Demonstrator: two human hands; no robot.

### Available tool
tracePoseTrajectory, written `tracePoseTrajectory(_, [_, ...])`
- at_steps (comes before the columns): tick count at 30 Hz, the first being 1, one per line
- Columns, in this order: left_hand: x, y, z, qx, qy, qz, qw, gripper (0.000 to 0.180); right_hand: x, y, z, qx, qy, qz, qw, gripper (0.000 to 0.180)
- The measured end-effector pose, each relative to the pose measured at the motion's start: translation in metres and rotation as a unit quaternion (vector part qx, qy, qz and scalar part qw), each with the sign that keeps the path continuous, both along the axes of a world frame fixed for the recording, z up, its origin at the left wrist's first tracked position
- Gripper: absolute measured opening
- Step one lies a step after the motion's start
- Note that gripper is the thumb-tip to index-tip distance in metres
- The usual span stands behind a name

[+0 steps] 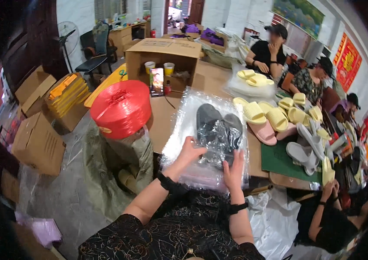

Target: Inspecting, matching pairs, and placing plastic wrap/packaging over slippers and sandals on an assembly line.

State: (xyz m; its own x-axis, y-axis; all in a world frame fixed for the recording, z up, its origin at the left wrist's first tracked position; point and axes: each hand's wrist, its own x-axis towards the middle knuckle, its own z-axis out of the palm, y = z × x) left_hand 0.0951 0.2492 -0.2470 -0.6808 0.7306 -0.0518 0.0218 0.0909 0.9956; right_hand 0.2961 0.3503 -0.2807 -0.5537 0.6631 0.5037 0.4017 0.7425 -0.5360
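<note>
A pair of dark grey slippers (210, 123) lies inside a clear plastic bag (219, 157), on top of a stack of clear plastic bags (179, 125) at the table's near edge. My left hand (188, 152) rests on the left side of the bag's near part, thumb and forefinger spread apart. On the other side, my right hand (235, 170) touches the bag with its fingers stretched upward and the thumb apart. Shiny plastic partly blurs the slippers.
A large red roll of plastic twine (121, 108) stands left of the bags. Behind is an open cardboard box (162, 48) with a phone (157, 82) before it. Yellow slippers (254, 112) and grey slippers (303, 154) crowd the right. Several co-workers sit along that side.
</note>
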Motion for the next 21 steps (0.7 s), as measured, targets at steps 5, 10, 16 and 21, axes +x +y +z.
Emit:
tracePoseTrajectory(5, [0.023, -0.021, 0.004, 0.187, -0.201, -0.095, 0.957, 0.057, 0.006, -0.008, 0.014, 0.037, 0.011, -0.122, 0.992, 0.095])
tracePoseTrajectory(10, [0.036, -0.054, 0.040, 0.204, -0.286, -0.187, 0.917, 0.045, 0.033, -0.001, 0.034, -0.415, 0.291, 0.122, 0.853, 0.090])
tracePoseTrajectory(16, [0.062, -0.059, 0.044, 0.288, -0.259, -0.191, 0.902, 0.050, 0.028, -0.031, 0.039, -0.449, 0.318, 0.060, 0.833, 0.058])
tracePoseTrajectory(21, [0.062, -0.066, 0.024, 0.259, -0.213, -0.220, 0.916, 0.055, 0.010, -0.045, 0.021, -0.240, 0.294, 0.096, 0.920, 0.062])
